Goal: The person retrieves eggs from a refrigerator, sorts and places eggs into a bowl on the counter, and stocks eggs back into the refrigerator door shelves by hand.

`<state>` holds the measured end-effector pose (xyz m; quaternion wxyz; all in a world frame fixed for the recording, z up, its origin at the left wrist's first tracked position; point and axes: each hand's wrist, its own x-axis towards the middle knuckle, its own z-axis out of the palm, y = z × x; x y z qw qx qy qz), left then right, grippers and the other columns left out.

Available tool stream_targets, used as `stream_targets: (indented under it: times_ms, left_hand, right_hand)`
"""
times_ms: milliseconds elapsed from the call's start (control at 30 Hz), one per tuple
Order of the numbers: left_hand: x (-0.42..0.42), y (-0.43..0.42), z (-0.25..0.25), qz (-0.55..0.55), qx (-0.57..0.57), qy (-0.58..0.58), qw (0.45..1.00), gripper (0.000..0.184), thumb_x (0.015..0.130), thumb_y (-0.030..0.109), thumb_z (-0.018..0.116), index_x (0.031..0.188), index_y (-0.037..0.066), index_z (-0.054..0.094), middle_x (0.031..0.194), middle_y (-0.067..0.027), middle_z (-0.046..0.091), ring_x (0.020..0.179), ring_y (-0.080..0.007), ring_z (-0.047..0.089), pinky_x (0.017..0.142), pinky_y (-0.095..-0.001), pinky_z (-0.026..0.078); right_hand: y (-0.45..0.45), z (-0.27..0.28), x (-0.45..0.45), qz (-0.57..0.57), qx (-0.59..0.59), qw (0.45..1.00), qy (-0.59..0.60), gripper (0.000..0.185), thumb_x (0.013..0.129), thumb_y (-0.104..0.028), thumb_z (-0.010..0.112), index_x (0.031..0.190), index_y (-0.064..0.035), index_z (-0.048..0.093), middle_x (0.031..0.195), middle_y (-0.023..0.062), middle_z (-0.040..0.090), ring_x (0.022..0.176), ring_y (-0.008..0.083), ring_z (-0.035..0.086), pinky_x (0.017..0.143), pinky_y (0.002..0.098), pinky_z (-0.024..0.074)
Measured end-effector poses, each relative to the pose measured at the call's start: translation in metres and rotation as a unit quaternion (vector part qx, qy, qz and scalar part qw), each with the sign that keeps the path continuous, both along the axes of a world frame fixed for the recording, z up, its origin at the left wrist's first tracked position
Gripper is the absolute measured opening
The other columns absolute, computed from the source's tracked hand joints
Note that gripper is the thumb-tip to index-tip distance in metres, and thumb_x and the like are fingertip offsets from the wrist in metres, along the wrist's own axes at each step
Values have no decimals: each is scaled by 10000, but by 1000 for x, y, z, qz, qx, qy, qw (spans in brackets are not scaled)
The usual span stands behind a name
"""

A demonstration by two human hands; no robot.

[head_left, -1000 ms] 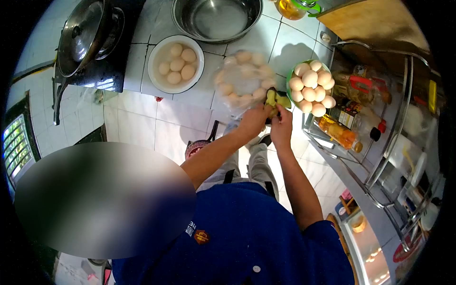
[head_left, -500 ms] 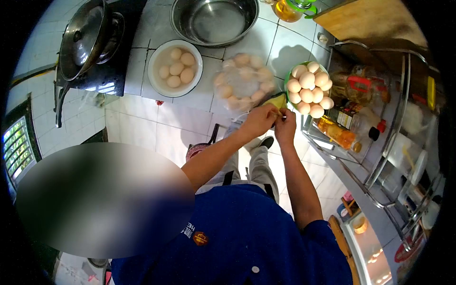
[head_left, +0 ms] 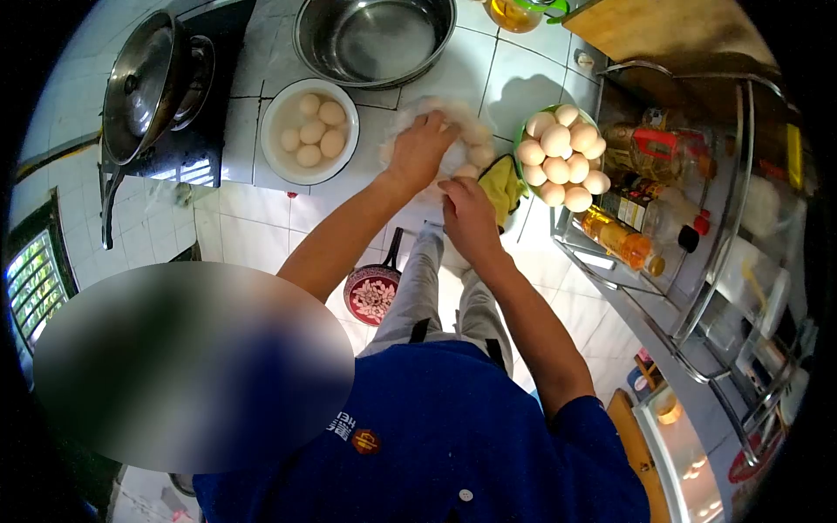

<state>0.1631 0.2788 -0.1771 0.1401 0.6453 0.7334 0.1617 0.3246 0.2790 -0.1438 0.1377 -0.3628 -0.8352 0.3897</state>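
White-tiled counter (head_left: 532, 65), grout lines dark, daylight falling across it. We found the clear plastic bag (head_left: 475, 135) of eggs lying near the front edge, between the white basin (head_left: 277, 113) and the green bowl (head_left: 521, 136). The left hand (head_left: 422, 146) reached over the bag, fingers bent on its film; we could not tell whether they gripped. The right hand (head_left: 467, 212) was at the bag's near edge, fingers curled in; its hold was unclear to us. A yellow-green cloth (head_left: 501, 186) lay just beside that hand, next to the bowl, which was heaped with eggs.

We counted six eggs in the white basin. Behind stood a wide metal pan (head_left: 375, 39). To the left, a lidded wok (head_left: 144, 83) sat on the black stove (head_left: 193, 159). To the right: wooden board (head_left: 671, 30), metal rack (head_left: 745, 218), bottles (head_left: 623, 240). Below, we noted pale floor tiles (head_left: 251, 237) and a barred window (head_left: 42, 283) at far left.
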Motion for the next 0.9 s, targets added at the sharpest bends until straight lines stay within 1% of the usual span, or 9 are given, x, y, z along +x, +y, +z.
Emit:
stream_targets:
  times_ms: [167, 233, 267, 333, 467, 533, 600, 800, 900]
  left_hand:
    - [-8, 7, -4, -45, -24, 6, 999, 434, 685, 43, 662, 1106, 124, 595, 1127, -139, 530, 1024, -322, 560, 802, -381, 523]
    - [-7, 9, -14, -37, -15, 18, 999, 446, 696, 70, 658, 1132, 136, 588, 1103, -121, 541, 1023, -325, 566, 815, -396, 517]
    - [-6, 8, -19, -28, -7, 28, 999, 459, 707, 97, 654, 1158, 148, 581, 1079, -103, 552, 1022, -328, 573, 828, -411, 511]
    - [-7, 7, -15, -24, -9, 9, 1000, 462, 706, 103, 662, 1158, 148, 578, 1099, -100, 559, 1026, -331, 575, 831, -412, 508]
    - [-8, 3, -15, -5, 36, -77, 996, 488, 695, 118, 691, 1167, 146, 567, 1202, -102, 555, 1049, -336, 579, 832, -415, 505]
    - [-6, 1, 4, 5, -3, -100, 995, 492, 693, 117, 697, 1167, 146, 567, 1219, -105, 553, 1059, -332, 579, 835, -413, 506]
    - [-2, -3, 12, 13, -43, -125, 991, 496, 690, 117, 704, 1166, 146, 568, 1237, -109, 551, 1068, -329, 579, 837, -412, 506]
    - [5, -25, 34, 76, 105, -183, 974, 471, 729, 67, 665, 1187, 117, 564, 1099, -125, 606, 1012, -313, 597, 818, -414, 504]
    - [10, -35, 12, 58, -36, -222, 973, 464, 742, 43, 642, 1196, 91, 556, 1084, -145, 595, 1007, -331, 586, 813, -419, 501]
  right_hand:
    - [13, -27, -27, -59, -48, 997, 13, 180, 810, -23, 568, 982, 3, 612, 1020, 190, 615, 903, 351, 616, 794, 383, 492]
    - [17, -36, -36, -189, -206, 960, 1, 253, 771, -57, 579, 1007, 32, 568, 924, 211, 615, 904, 354, 599, 793, 410, 481]
    - [18, -40, -40, -189, -207, 960, 0, 253, 771, -57, 579, 1007, 32, 568, 924, 211, 615, 904, 354, 599, 793, 410, 481]
    - [20, -60, -45, -298, -365, 879, 73, 325, 799, -104, 576, 1090, 33, 536, 962, 182, 619, 908, 306, 613, 805, 392, 485]
    - [28, -77, -55, -356, -459, 800, 151, 329, 872, -67, 528, 1188, 16, 487, 1007, 85, 620, 879, 202, 614, 805, 309, 512]
    - [37, -55, -60, -344, -619, 632, 314, 289, 894, -63, 506, 1176, -2, 501, 1026, 100, 603, 883, 198, 605, 787, 280, 510]
    - [39, -47, -61, -342, -612, 642, 312, 313, 887, -73, 531, 1191, -10, 492, 1032, 104, 601, 875, 199, 613, 748, 296, 517]
    - [38, -40, -36, -359, -530, 724, 257, 417, 859, -54, 598, 1243, -9, 441, 1059, 111, 563, 828, 191, 622, 687, 286, 541]
    - [33, -14, -22, -369, -492, 746, 256, 510, 865, -44, 593, 1319, -25, 362, 1062, 110, 560, 818, 187, 625, 710, 287, 550]
